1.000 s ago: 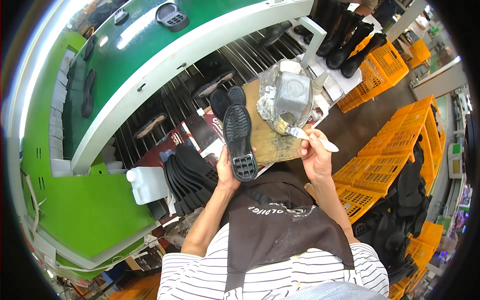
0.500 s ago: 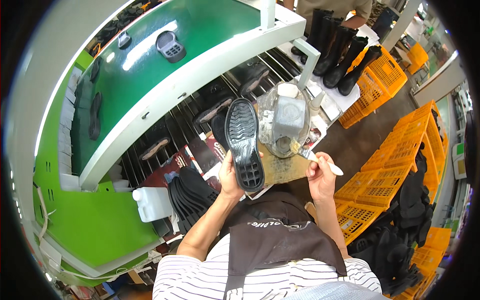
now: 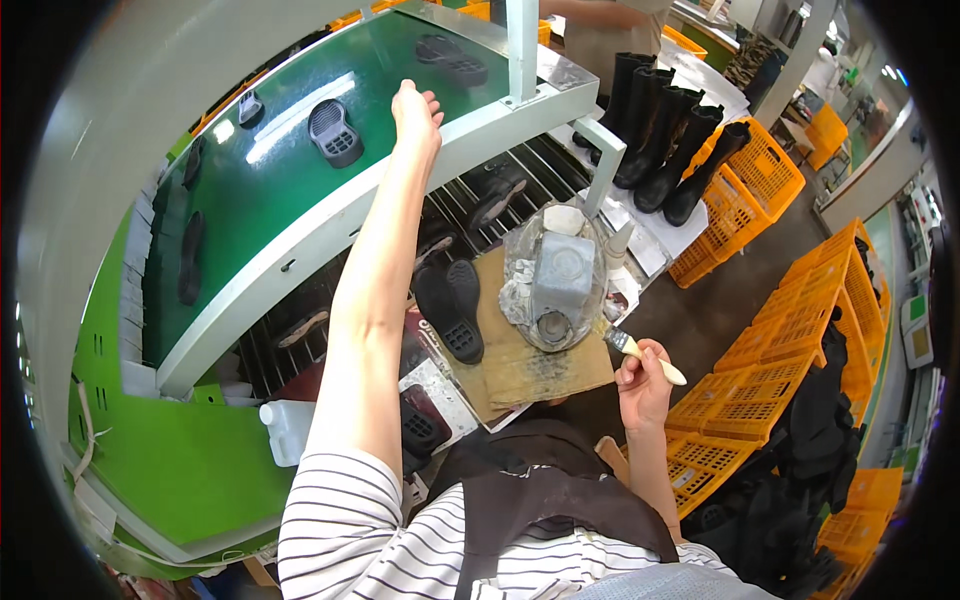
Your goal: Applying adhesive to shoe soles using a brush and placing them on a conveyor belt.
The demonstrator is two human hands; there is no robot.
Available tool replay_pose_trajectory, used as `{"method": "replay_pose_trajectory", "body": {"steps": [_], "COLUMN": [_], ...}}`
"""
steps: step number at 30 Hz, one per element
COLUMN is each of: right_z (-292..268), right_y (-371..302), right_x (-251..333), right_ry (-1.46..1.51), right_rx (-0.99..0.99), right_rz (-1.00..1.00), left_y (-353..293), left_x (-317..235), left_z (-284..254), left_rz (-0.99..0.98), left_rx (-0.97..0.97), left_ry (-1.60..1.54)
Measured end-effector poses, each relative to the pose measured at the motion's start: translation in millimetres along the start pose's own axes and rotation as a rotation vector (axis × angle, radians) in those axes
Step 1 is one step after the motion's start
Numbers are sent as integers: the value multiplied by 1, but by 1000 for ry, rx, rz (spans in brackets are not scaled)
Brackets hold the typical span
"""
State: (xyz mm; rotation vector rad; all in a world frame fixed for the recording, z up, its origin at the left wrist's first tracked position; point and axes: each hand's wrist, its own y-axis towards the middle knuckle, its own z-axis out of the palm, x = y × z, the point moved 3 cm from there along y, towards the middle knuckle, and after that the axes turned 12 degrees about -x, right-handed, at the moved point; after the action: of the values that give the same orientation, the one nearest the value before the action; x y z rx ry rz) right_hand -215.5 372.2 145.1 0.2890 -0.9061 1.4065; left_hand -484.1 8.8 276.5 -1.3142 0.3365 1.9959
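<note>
My left hand (image 3: 416, 118) reaches far out over the green conveyor belt (image 3: 270, 190), holding nothing, its fingers loosely apart. Just beyond it a black shoe sole (image 3: 450, 60) shows blurred over the belt, apart from the fingers. My right hand (image 3: 643, 388) grips a paintbrush (image 3: 640, 355) by its pale handle, bristles toward the bench. Near the bristles is a plastic-wrapped container (image 3: 563, 270) with a round opening at its front. A pair of black soles (image 3: 455, 310) rests beside the brown cardboard (image 3: 545, 380) in front of me.
Other soles, one (image 3: 335, 132) with a grid heel, lie along the belt behind a white metal frame (image 3: 300, 255). Black boots (image 3: 690, 165) stand at the far right, near a person (image 3: 610, 40). Orange crates (image 3: 745, 400) line the right. A white jug (image 3: 288, 430) stands left.
My left arm has stretched from the bench to the far belt, and the sole it held is out of my hand, beyond the fingers. My right hand still holds the paintbrush, slightly lower.
</note>
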Motion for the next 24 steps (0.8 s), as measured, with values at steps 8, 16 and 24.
{"method": "replay_pose_trajectory", "body": {"steps": [8, 16, 24], "right_z": [1, 26, 36], "right_y": [-11, -14, 0], "right_x": [-20, -55, -60], "right_ry": [-126, -194, -416], "right_rx": [34, 210, 174], "right_rz": [21, 167, 12], "left_y": [-168, -289, -267], "left_x": [110, 117, 97], "left_z": [-177, -324, -374], "left_rz": [251, 480, 427], "left_rx": [428, 482, 823], "left_ry": [365, 1004, 1716]}}
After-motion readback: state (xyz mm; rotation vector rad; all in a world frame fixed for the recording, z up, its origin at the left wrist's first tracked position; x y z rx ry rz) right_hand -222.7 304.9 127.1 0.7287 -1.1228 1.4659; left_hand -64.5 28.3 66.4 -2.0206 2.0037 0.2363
